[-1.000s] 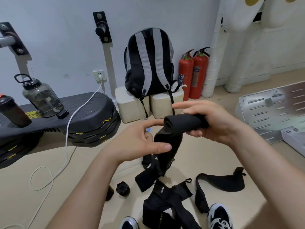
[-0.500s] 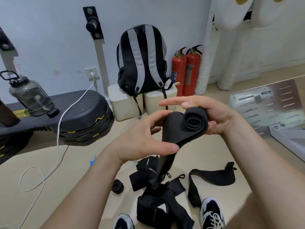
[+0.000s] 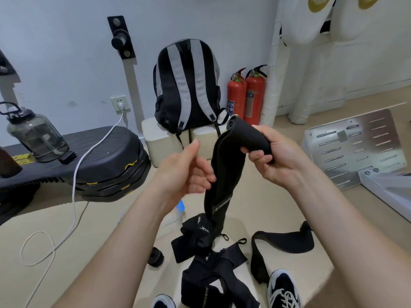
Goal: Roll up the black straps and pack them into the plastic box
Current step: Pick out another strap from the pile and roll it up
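Backpack left of extinguishers, on blocks.

Held strap hangs from right hand down into pile of loose straps, fills the gap between the hands. Left hand is just beside it. Near floor is cluttered: curved strap, small roll, shoes. Bare floor is free left of small roll, up to white cable. Black bench with water jug closes the left. Backpack on pale blocks closes the far side. Open floor lies between right hand and metal plate.
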Tool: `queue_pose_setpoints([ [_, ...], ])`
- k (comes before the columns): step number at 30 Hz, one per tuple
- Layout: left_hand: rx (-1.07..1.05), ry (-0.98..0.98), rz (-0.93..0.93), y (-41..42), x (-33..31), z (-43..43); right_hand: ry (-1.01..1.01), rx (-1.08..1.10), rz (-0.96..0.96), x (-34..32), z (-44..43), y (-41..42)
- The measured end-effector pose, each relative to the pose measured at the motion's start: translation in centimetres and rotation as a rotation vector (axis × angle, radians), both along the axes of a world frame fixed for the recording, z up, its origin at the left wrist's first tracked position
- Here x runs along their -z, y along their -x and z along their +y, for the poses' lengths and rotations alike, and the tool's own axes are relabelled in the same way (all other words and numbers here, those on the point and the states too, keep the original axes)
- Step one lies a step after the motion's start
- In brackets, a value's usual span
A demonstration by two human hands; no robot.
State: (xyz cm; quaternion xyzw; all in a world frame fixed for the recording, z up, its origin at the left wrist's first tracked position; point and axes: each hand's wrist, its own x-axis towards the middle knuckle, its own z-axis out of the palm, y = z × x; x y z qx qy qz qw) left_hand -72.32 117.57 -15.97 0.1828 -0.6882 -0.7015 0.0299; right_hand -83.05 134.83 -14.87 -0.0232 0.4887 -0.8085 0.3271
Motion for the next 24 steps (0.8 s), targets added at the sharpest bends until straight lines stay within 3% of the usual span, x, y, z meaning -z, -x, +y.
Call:
queue_pose_setpoints([
  [2,0.195,-0.133,-0.115,0.4,-0.3,0.9,-0.017,0.001,0.031,0.0,-0.1,-0.5],
  [4,0.251,-0.209,-0.119,1.3,-0.4,1.9,-0.070,-0.023,0.101,0.0,-0.1,-1.0],
  [10,0.073,-0.496,0.020,2.6,-1.0,4.2,-0.324,-0.068,0.451,0.0,1.2,-1.0],
  [14,0.045,-0.430,-0.034,3.1,-0.6,4.9,-0.562,-0.123,0.721,0.5,1.8,-1.3],
  [17,-0.030,-0.374,-0.053,3.4,0.1,5.2,-0.648,-0.147,0.767,0.7,1.5,-1.4],
  [19,-0.089,-0.457,-0.078,3.6,0.5,5.1,-0.686,-0.146,0.769,0.8,1.2,-1.5],
  [21,-0.181,-0.485,-0.070,3.9,1.0,4.9,-0.696,-0.099,0.683,1.3,0.8,-1.7],
  [24,-0.237,-0.369,0.005,4.3,2.2,4.9,-0.696,-0.016,0.523,2.2,0.1,-2.0],
])
